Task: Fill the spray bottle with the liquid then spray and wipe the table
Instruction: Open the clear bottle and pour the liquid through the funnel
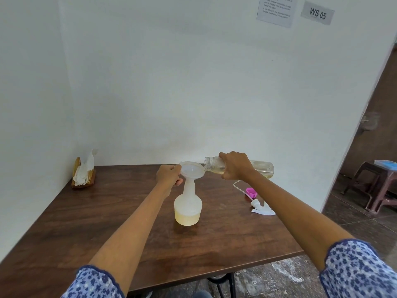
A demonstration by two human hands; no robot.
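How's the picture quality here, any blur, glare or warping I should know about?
Head view: soft, even light with no harsh glare, only a dull sheen on the table. The wide lens bends the wall edges and the doorway on the right. The funnel, spray bottle and both hands, left and right, are sharp. The small print on the wall notice is too small to read.

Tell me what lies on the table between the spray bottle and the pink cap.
In the head view, only bare wooden table shows between the spray bottle and the pink cap. The right hand with the tilted clear bottle is above that stretch.
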